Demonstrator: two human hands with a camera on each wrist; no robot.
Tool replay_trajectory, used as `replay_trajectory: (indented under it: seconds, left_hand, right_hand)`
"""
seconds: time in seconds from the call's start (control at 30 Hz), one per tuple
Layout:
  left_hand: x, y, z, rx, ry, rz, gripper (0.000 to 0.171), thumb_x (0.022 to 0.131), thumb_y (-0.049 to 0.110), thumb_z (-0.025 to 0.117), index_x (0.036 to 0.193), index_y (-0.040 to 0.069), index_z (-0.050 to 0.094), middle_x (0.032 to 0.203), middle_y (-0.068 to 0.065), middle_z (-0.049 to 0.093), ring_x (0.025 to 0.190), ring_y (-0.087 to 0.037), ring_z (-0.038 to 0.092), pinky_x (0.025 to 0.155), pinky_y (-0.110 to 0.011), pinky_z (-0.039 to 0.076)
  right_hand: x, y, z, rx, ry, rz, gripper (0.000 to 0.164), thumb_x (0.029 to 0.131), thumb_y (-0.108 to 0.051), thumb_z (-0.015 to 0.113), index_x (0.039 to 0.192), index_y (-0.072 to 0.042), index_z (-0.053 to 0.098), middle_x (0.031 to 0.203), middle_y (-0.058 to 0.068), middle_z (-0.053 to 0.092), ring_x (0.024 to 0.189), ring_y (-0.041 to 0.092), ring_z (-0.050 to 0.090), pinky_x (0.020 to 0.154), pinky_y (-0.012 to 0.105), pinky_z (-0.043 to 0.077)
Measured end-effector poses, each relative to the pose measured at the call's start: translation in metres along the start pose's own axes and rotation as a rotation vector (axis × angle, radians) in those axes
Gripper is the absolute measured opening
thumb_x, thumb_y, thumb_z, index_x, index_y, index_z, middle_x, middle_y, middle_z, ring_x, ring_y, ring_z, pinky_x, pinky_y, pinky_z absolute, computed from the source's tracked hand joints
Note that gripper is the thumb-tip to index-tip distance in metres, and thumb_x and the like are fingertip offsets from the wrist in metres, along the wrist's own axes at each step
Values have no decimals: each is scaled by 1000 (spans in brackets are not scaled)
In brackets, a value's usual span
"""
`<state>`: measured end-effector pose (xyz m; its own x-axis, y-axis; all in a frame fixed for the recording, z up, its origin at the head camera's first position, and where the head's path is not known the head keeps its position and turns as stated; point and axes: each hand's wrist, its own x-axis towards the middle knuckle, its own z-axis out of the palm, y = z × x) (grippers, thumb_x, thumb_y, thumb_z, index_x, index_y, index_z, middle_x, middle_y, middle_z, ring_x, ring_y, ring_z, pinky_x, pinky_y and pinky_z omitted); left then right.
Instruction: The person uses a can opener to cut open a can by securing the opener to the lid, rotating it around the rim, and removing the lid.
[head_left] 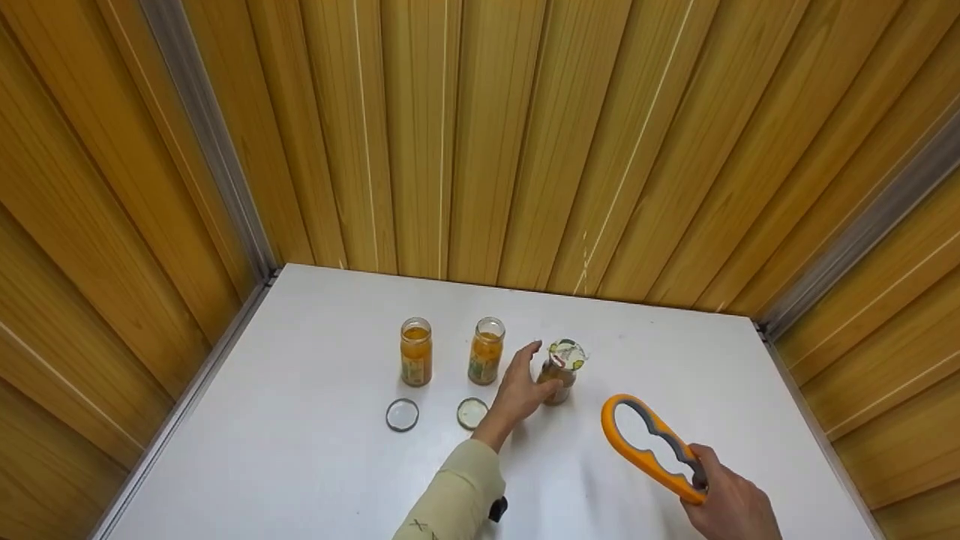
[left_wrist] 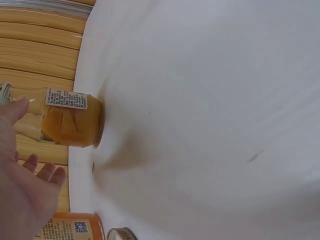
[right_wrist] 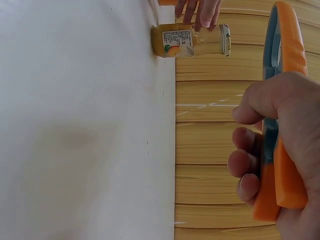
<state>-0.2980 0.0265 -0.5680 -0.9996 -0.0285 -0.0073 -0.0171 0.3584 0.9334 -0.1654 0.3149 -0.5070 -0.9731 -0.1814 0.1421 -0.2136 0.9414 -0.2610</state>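
Observation:
A lidded glass jar (head_left: 558, 372) of orange contents stands at the right of the row. My left hand (head_left: 523, 388) is at its left side with fingers spread. The thumb overlaps the jar; whether it touches the glass I cannot tell. In the left wrist view that jar (left_wrist: 75, 117) shows a printed label, and the left hand (left_wrist: 25, 185) has its fingers apart. My right hand (head_left: 731, 495) grips an orange and grey jar opener (head_left: 626, 442) by its handle end, raised over the table. The right wrist view shows the right fingers (right_wrist: 245, 162) curled round the opener.
Two lidless jars (head_left: 416, 352) (head_left: 486, 351) with orange contents stand left of the lidded one. Two loose lids (head_left: 403, 415) (head_left: 472, 413) lie in front of them on the white table (head_left: 300, 465). Wood-patterned walls (head_left: 480, 150) enclose the back and sides.

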Motion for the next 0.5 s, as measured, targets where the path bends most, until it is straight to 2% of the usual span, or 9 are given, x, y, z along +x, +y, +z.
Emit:
replay_trajectory:
  seconds: [0.13, 0.3, 0.5]
  left_hand:
    - [2, 1, 2, -36, 2, -7, 72, 76, 31, 77, 138, 26, 41, 139, 4, 41, 128, -16, 37, 104, -39, 32]
    - [3, -1, 6, -81, -22, -28, 66, 74, 31, 79, 132, 26, 48, 133, 4, 48, 125, -17, 41, 102, -38, 35]
    - [7, -1, 7, -115, -33, -42, 66, 72, 33, 79, 131, 33, 48, 132, 9, 49, 126, -14, 40, 105, -40, 31]
  right_hand:
    - [-1, 2, 2, 9, 1, 8, 57, 62, -6, 76, 113, -6, 51, 65, -6, 54, 51, 10, 47, 48, 29, 44]
    - [-3, 1, 2, 0, -45, 42, 54, 67, -9, 75, 115, -3, 50, 64, -5, 53, 51, 11, 45, 50, 27, 45]
    - [3, -1, -1, -10, -55, 34, 54, 68, -10, 75, 116, -4, 50, 64, -5, 52, 51, 11, 45, 51, 27, 45]
